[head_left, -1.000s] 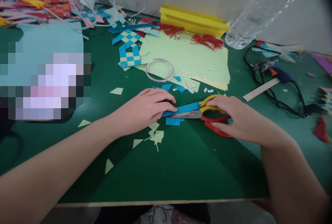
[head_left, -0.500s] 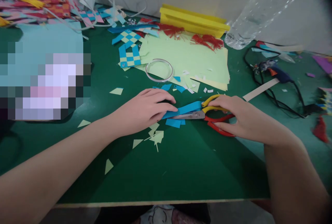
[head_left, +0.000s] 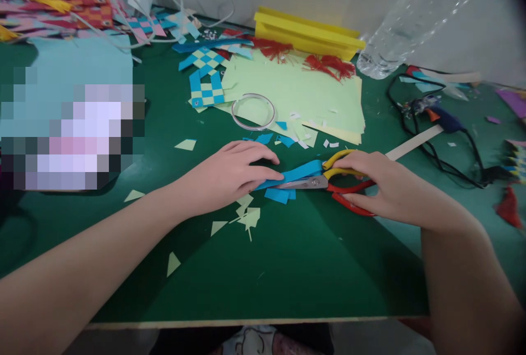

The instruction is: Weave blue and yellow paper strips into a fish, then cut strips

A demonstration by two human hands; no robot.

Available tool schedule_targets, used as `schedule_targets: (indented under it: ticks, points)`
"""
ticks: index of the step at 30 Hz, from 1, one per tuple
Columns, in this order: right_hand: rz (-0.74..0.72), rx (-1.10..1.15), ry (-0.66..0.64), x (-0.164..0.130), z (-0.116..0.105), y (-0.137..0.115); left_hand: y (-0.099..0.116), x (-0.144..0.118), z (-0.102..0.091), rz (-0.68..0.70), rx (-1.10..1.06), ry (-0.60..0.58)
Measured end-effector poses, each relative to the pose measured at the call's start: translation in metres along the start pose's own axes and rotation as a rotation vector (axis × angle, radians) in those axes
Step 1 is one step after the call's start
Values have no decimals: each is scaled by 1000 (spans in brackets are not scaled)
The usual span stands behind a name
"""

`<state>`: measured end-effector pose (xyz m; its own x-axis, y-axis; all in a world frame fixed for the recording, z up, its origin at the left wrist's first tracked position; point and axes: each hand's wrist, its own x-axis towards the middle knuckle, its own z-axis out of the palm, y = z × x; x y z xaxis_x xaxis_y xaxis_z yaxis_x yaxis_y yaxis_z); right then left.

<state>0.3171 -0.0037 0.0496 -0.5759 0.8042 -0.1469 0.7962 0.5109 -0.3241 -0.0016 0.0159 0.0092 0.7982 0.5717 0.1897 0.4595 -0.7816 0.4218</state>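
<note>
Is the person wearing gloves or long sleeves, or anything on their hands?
No. Both arms are bare all the way down, with no sleeves in view. The left hand and right hand have no gloves, and no rings, watch or bracelets show. The fingers are bare too.

Both forearms come in bare from the near corners, with no sleeve, cuff, watch, bracelet or ring showing anywhere along them. The left hand (head_left: pixel 230 177) and the right hand (head_left: pixel 382 188) are ungloved, their fingers slim and the nails short and plain. At the near edge, below the table, a strip of white clothing with a dark printed outline shows.
</note>
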Motion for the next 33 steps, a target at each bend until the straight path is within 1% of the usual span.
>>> schedule_targets:
  ticks: [10, 14, 20, 25, 33]
  points:
    - [60, 14, -18, 1, 1, -1, 0, 0, -1, -3, -2, -7]
    - [70, 18, -30, 1, 2, -1, 0, 0, 0, 6, 0, 1]
    - [79, 22, -39, 0, 4, -2, 0, 0, 0, -17, -26, -2]
    - [55, 24, -38, 2, 6, -4, 0, 0, 1, -24, -29, 9]
    - [34, -10, -43, 2, 6, -2, 0, -1, 0, -25, -15, -8]
